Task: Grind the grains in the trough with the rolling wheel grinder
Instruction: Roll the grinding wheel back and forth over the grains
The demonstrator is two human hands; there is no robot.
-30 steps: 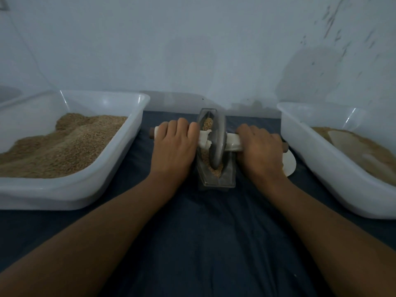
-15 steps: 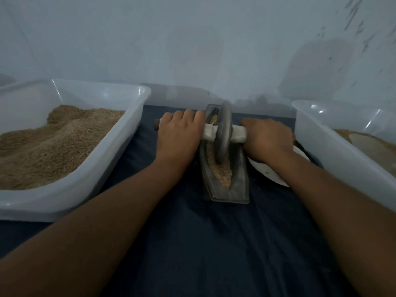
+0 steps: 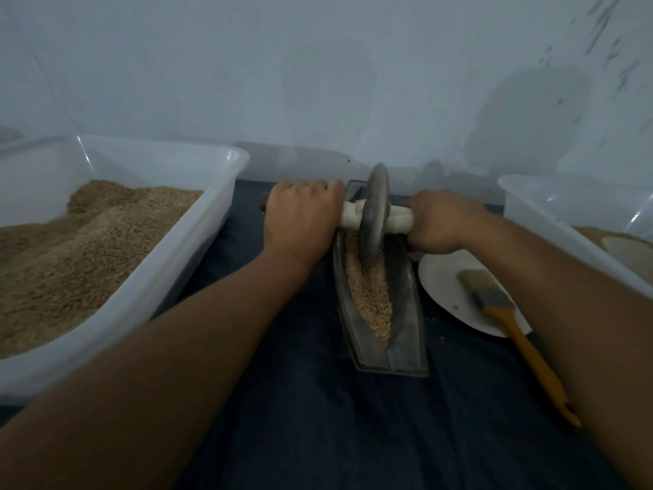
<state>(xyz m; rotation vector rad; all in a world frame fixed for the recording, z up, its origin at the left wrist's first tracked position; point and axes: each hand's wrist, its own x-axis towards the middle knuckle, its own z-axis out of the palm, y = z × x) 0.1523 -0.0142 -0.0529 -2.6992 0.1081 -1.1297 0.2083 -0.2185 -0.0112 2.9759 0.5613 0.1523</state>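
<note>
While both hands (image 3: 300, 221) (image 3: 441, 224) grip axle (image 3: 401, 219), wheel (image 3: 375, 215) sits at trough (image 3: 406, 313) far end; grinding mid-stroke; next roll back over grains (image 3: 371, 295).

Left hand (image 3: 300, 221) and right hand (image 3: 441, 222) fisted knuckles-up, forearms extended forward, converging.

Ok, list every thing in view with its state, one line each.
Left hand: grips the axle handle.
Right hand: grips the axle handle.
Wheel: upright, in the trough's far half.
Trough: holds coarse grains.
Left tub: heaped with grain.
Right tub: partly filled.
Plate: carries the brush.
Brush: lying flat, untouched.
</note>
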